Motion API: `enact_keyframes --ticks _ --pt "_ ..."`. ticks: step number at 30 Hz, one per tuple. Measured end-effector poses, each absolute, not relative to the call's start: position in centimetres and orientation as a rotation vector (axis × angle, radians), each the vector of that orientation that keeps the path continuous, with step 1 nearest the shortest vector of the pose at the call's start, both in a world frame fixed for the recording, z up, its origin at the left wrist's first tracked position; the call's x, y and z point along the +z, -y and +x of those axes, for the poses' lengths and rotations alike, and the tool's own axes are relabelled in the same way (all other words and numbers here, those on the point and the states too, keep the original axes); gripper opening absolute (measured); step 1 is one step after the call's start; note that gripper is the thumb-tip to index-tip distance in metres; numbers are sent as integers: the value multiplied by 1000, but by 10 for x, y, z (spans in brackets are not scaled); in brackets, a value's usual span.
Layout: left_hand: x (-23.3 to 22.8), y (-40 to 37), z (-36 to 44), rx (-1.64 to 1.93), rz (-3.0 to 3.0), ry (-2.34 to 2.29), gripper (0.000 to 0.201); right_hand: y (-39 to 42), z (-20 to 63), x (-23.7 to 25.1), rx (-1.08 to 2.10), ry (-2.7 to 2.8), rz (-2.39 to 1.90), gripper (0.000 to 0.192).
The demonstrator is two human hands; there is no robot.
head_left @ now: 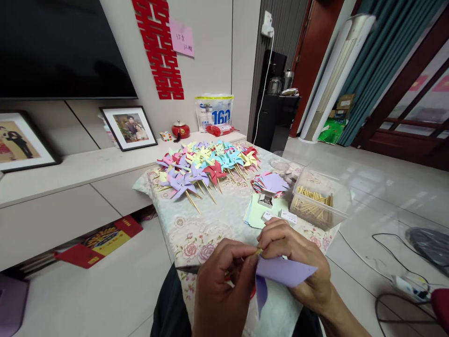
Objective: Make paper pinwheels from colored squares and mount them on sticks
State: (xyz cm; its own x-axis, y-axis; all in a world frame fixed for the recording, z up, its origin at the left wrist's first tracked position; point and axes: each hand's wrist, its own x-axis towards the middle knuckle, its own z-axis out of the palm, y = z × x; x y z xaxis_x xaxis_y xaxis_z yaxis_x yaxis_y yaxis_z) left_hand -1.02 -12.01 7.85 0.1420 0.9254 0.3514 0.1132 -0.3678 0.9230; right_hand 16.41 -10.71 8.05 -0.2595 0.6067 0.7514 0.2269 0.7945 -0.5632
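Observation:
My right hand (298,262) pinches a folded purple paper pinwheel (284,274) at its centre, low in the view over the near end of the table. My left hand (220,285) is closed beside it, thumb and fingers meeting the right hand's fingertips at a small wooden stick tip (258,252). A dark pointed tool (187,269), perhaps scissors, sticks out left from under the left hand. Whether the left hand grips the stick or the tool is unclear.
A floral tablecloth (206,224) covers the small table. A pile of finished coloured pinwheels (206,166) lies at the far end. A clear box of wooden sticks (314,201), a paper stack (270,182) and green sheets (256,213) sit right. Cables (386,262) lie on the floor.

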Motion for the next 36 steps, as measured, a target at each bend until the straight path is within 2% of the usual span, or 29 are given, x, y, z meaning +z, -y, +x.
enact_keyframes --ticks 26,36 --pt "82 120 -12 1293 1687 -1078 9 106 161 82 404 1834 -631 19" --pt "80 122 -6 1412 1723 -1131 10 106 159 84 371 1821 -642 14"
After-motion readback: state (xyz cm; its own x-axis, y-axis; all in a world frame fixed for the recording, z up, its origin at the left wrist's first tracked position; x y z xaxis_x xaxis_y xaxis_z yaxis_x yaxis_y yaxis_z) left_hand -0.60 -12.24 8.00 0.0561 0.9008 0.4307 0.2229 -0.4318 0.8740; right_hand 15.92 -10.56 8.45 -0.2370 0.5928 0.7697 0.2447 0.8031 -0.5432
